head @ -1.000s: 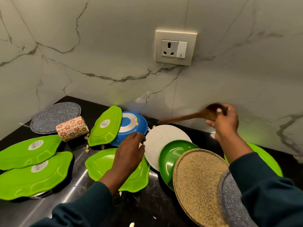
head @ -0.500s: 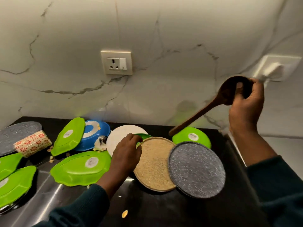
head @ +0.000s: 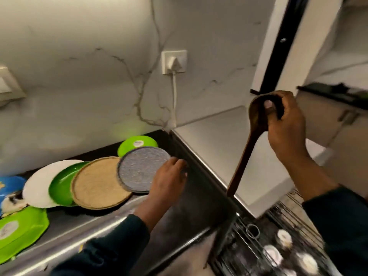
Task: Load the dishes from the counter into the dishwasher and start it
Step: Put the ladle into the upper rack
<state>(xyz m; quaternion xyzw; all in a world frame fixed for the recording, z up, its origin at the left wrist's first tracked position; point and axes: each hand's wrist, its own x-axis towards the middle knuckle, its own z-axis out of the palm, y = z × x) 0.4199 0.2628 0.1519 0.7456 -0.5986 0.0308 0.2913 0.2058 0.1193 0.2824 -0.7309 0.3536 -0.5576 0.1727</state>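
My right hand (head: 285,124) grips the wooden spoon (head: 252,140) by its bowl: the fingers (head: 286,100) curl over the bowl's top rim and the thumb presses into its hollow. The spoon hangs nearly upright, handle downward, its tip above the edge of the dark tabletop (head: 191,214) and just beside the white appliance top (head: 225,148) that adjoins it. My left hand (head: 169,182) rests at the right edge of the grey speckled plate (head: 142,169); the fingers lie close together and bend onto the plate's rim, but motion blur prevents confirming whether they pinch it or only touch it. All remaining positions are given relative to the grey speckled plate. It overlaps the right edge of the tan plate (head: 99,183), which lies directly to its left. Further left, partly under the tan plate, sits a dark green plate (head: 60,186), then a white plate (head: 42,180), then a blue dish (head: 10,184) at the frame edge. Behind the grey speckled plate, near the wall, an overturned light green dish (head: 137,142) shows a round label. Well to the lower left, a light green tray (head: 19,232) lies face down on the tabletop. Above and behind, a white wall socket (head: 174,61) carries a plug whose cable runs down the marble wall (head: 79,76). To the lower right, below the tabletop edge, a wire dishwasher rack (head: 278,242) holds several white pieces, too blurred to identify.
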